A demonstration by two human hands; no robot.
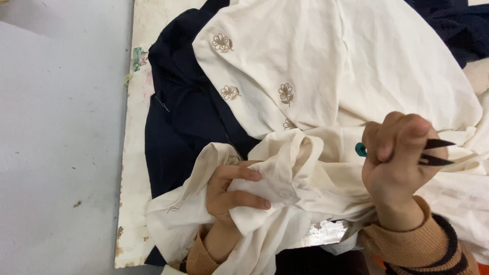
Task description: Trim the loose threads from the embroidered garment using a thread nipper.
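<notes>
Head view, looking down.

Cream garment (351,66): pale cotton cloth with small brown embroidered flowers (286,93), spread from the upper centre to the right edge of the frame and bunched into folds at lower centre. It lies over the dark cloth.

Navy cloth (178,122): dark blue fabric, left of centre, under the cream garment; more of it shows at the upper right corner.

Left hand (232,191): lower centre, fingers closed on a bunched fold of the cream garment, thumb and forefinger pinching the cloth, part of the hand wrapped by it. Tan knit cuff at the wrist.

Right hand (395,163): right of centre, clenched in a fist around thread snips (430,153). The two dark pointed blades stick out to the right, slightly parted; a teal end shows at the left of the fist. The hand rests against the cream folds. Tan sleeve with dark stripes (433,249) at lower right.

Work board (133,153): worn off-white panel under the cloth, paint-stained along its left edge.

Floor (56,142): grey, left third of the frame.
</notes>
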